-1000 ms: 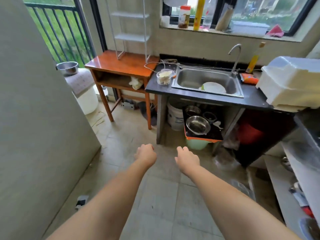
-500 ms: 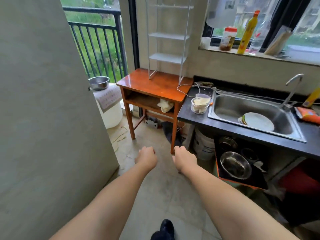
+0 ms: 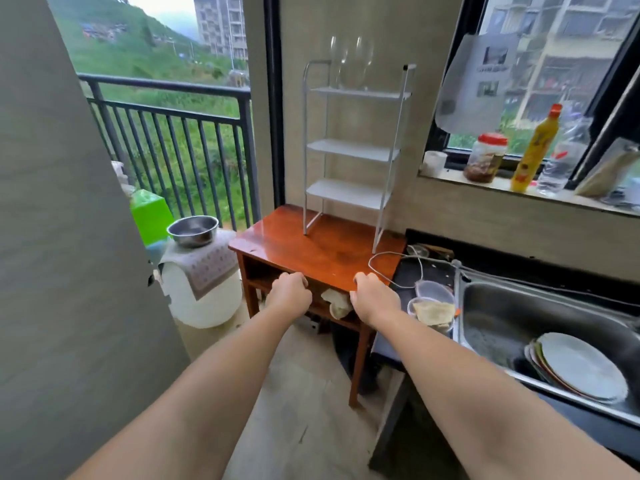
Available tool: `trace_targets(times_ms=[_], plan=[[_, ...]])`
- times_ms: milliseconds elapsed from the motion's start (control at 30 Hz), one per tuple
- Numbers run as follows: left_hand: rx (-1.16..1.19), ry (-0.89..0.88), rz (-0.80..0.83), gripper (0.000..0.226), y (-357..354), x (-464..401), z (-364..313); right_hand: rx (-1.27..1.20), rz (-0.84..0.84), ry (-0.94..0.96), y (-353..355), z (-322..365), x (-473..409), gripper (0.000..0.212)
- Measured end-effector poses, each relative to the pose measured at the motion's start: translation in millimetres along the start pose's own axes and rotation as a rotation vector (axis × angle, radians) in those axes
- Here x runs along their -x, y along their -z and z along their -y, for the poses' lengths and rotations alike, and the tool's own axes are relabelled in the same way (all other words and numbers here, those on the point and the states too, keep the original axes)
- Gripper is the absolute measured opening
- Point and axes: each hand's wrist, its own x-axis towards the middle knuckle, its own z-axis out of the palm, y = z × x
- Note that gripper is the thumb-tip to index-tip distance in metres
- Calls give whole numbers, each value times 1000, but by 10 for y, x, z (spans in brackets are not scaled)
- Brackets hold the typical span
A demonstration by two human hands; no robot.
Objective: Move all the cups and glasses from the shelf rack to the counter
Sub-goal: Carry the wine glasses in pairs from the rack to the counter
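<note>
A white wire shelf rack stands on a red-brown wooden table. Two clear wine glasses stand side by side on its top shelf; the lower shelves hold nothing. The dark counter with a steel sink lies to the right of the table. My left hand and my right hand are stretched out low in front of the table's near edge, well below the glasses. Both have loosely curled fingers and hold nothing.
A white barrel with a cloth and a steel bowl stands left of the table, by the balcony railing. On the counter lie a white cable and plastic tubs. Plates sit in the sink. Bottles line the windowsill. A grey wall fills the left.
My view has risen and moved closer to the table, so the rack's top shelf and the wine glasses have come into sight. Both hands stay stretched forward, holding nothing.
</note>
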Motion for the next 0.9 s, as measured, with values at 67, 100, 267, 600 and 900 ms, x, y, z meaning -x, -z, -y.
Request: trace_targets(times_ms=[67,100,267,600,900], plan=[[22,-49,-25,29,136,-450,-76,-8,-50,22,99,104,-399,30],[43,-71,-33,29,195,-647,-106,-30,-81,25,123,150,-577,31],[90,-180,-106,30,585,-1730,-256,-114,-209,-29,271,450,-1537,35],[188,-419,-83,32,1666,-3396,-1033,-140,-454,-89,1310,952,-3332,28],[316,-539,-202,26,2228,-4528,-2103,-112,-738,-122,2467,777,-4497,25]])
